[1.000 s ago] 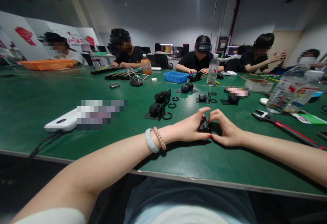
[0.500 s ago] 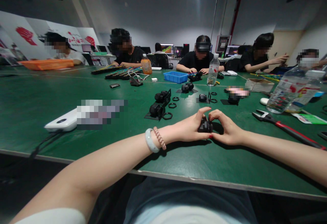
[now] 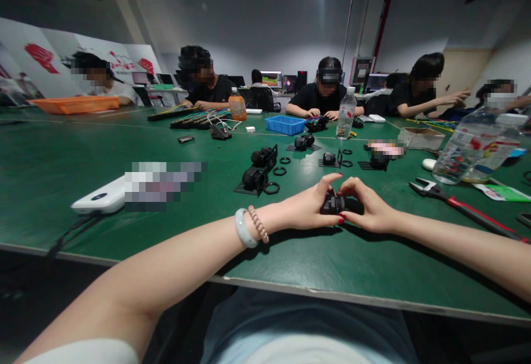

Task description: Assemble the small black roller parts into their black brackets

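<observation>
Head view: my fingers (image 3: 332, 178) close from both sides on a small black part (image 3: 333, 204), and that is all they hold. My left hand (image 3: 309, 209) curls its thumb under and its forefinger over the top of the part; my right hand (image 3: 367, 209) meets it fingertip to fingertip from the other side, so both hands grip narrow and tight around the one piece. The part sits just above the surface (image 3: 62, 170), near its front edge and a little right of the middle.

Compared with a second ago, the part has turned slightly between my hands: more of its round black body now shows toward the right hand, and the right thumb has slid lower along it. The hands themselves have barely shifted place. I read that as a small twist or press being worked on the piece, not a lift or a set-down.

Just beyond the hands lie loose black rings (image 3: 271, 188) and more black assemblies (image 3: 254, 178) on flat brackets. Toward the right edge lie red-handled pliers (image 3: 456, 204) and a clear water bottle (image 3: 467, 148). Toward the left lies a white device (image 3: 99, 201). Other people sit along the far edge with a blue bin (image 3: 285, 125).
</observation>
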The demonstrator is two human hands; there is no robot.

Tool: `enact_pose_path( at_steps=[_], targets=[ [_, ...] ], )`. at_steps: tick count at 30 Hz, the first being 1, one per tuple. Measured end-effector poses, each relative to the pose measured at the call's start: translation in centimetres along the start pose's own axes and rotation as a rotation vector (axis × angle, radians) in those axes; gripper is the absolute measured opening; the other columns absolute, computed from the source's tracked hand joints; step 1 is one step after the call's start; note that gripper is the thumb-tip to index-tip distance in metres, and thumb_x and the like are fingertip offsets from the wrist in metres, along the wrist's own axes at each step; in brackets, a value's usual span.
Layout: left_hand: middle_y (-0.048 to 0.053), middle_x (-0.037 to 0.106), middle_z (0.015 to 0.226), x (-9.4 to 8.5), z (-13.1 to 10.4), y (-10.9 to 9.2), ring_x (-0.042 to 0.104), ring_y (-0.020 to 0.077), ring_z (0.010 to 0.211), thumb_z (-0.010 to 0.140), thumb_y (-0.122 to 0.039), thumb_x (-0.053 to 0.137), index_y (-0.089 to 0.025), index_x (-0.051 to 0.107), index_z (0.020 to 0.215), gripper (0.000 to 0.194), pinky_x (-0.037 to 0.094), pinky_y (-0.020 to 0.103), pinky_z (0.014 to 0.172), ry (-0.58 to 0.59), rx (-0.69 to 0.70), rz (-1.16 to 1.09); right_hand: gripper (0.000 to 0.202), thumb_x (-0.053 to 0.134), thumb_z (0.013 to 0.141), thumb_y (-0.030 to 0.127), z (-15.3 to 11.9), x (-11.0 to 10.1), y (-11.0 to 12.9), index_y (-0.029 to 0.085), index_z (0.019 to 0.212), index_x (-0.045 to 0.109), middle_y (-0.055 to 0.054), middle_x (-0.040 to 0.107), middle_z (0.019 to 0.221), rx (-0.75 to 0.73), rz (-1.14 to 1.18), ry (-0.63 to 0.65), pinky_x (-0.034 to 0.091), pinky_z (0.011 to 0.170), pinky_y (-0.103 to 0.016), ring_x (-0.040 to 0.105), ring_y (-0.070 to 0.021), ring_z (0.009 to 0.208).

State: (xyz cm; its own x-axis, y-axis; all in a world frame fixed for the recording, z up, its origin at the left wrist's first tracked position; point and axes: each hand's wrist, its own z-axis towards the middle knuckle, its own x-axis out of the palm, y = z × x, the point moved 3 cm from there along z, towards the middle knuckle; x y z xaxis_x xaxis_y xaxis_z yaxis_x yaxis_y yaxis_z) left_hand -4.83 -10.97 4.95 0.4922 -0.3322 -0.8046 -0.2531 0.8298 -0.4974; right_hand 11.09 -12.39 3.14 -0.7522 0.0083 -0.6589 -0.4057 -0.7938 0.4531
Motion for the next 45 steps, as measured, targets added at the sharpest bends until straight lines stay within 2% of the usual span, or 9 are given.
enact_pose_path(
  at_steps=[19, 25, 32, 45],
  targets=[
    [0.007, 0.05, 0.098, 0.0, 0.0, 0.0, 0.053, 0.016, 0.079, 0.073, -0.033, 0.059, -0.022, 0.007, 0.129, 0.077, 0.044, 0.033, 0.071, -0.01, 0.026, -0.001, 0.034, 0.058, 0.07, 0.019, 0.2, 0.1, 0.4, 0.021, 0.099, 0.04, -0.005, 0.048, 0.091, 0.022, 0.0, 0.051, 0.044, 0.073, -0.035, 0.049, -0.0198, 0.081],
    [0.007, 0.05, 0.098, 0.0, 0.0, -0.1, 0.054, 0.0167, 0.078, 0.072, -0.032, 0.059, -0.022, 0.009, 0.129, 0.077, 0.044, 0.034, 0.071, -0.024, 0.019, -0.021, 0.037, 0.057, 0.067, 0.017, 0.2, 0.1, 0.5, 0.021, 0.099, 0.038, -0.007, 0.045, 0.094, -0.027, -0.026, 0.059, 0.043, 0.076, -0.039, 0.047, -0.0217, 0.085],
    [0.009, 0.049, 0.102, 0.0, 0.0, -0.1, 0.053, 0.0181, 0.084, 0.073, -0.033, 0.058, -0.02, 0.008, 0.128, 0.076, 0.043, 0.035, 0.075, -0.004, 0.013, 0.004, 0.046, 0.06, 0.063, 0.013, -0.1, 0.4, 1.1, 0.022, 0.1, 0.033, -0.009, 0.035, 0.101, -0.118, -0.117, 0.035, 0.038, 0.086, -0.044, 0.038, -0.0248, 0.1],
    [0.009, 0.049, 0.102, 0.0, 0.0, 0.0, 0.052, 0.0178, 0.087, 0.073, -0.032, 0.058, -0.02, 0.006, 0.129, 0.077, 0.042, 0.035, 0.078, 0.003, 0.034, 0.0, 0.04, 0.056, 0.067, 0.012, -0.1, 0.3, 1.3, 0.023, 0.098, 0.033, -0.007, 0.043, 0.097, -0.155, -0.083, 0.032, 0.04, 0.079, -0.042, 0.043, -0.0227, 0.093]
  ],
)
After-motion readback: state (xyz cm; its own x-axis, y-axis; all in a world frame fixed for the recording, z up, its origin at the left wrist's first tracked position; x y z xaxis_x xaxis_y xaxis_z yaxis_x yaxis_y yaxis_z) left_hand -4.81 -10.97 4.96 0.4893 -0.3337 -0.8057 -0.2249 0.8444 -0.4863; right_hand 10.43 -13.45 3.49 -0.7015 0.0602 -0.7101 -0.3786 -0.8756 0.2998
